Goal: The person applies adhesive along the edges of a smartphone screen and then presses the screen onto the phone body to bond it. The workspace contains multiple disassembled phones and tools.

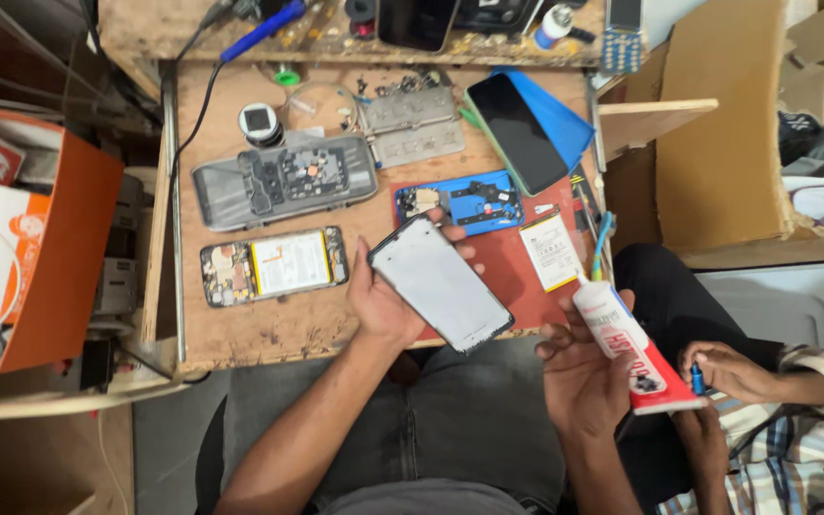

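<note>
My left hand (381, 303) grips a flat rectangular phone display panel with a black rim and pale grey face (440, 283), thumb on its left edge, fingers curled round the far edge. Panel sits tilted over the front edge of the worn wooden workbench (269, 329), partly above the red rubber mat (507, 262). My right hand (579, 372) is closed round a white-and-red squeeze tube of glue (627, 348), nozzle pointing up toward the mat. On the bench: an opened phone body with a white battery (274, 264), a grey back cover with a camera cutout (283, 179), a loose white battery (550, 250). Another person's hand (731, 370), plaid sleeve, holds a small blue cap at lower right.
</note>
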